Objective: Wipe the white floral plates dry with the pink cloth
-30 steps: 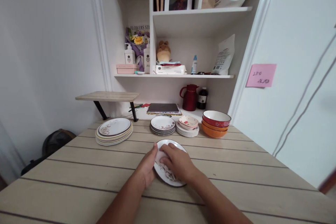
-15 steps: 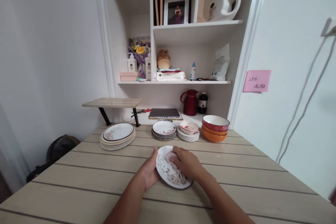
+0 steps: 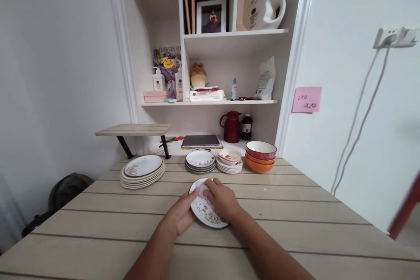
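Observation:
A small white plate (image 3: 205,212) with a brown floral pattern and a dark rim is tilted up off the wooden table (image 3: 295,210) in front of me. My left hand (image 3: 180,214) grips its left edge with the fingers curled round it. My right hand (image 3: 221,199) lies on the plate's face, fingers pressed down on a small pale cloth (image 3: 201,191) near the upper rim.
Along the far edge of the table stand a stack of large plates (image 3: 141,170), a stack of small plates (image 3: 200,160), a stack of shallow dishes (image 3: 229,160) and stacked red and orange bowls (image 3: 260,156). Behind are wall shelves with a red jug (image 3: 231,126).
My right hand with the cloth has shifted across the plate's face towards its upper left. The camera has swung a little to the right, so a wall socket shows.

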Motion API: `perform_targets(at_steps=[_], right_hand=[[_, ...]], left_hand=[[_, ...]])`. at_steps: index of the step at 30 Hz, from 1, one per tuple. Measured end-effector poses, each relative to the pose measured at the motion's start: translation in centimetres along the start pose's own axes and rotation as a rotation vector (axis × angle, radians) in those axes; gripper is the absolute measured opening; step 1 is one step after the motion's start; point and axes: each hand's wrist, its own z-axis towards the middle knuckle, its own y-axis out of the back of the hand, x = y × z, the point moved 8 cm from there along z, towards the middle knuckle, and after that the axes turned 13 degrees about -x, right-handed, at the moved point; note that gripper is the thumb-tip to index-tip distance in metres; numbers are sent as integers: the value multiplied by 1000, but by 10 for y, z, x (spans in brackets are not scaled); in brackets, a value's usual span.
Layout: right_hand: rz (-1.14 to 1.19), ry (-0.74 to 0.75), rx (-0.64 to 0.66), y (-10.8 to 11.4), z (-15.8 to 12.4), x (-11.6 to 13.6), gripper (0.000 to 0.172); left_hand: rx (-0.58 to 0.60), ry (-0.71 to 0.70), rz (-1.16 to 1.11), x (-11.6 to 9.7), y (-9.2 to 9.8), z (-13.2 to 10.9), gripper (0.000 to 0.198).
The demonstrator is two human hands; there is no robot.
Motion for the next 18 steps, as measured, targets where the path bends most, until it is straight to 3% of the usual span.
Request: perform_targets(at_steps=[9, 12, 15, 18], right_hand=[[27, -74, 61, 9, 2, -25, 26], [33, -42, 155, 13, -3, -30, 29], [119, 43, 310, 14, -13, -23, 30], [180, 129, 340, 14, -18, -7, 32]], left_hand=[[-73, 7, 3, 1, 8, 1, 41], [-81, 17, -4, 2, 9, 2, 39], [-81, 22, -13, 2, 10, 2, 37], [-81, 29, -25, 2, 10, 2, 33]])
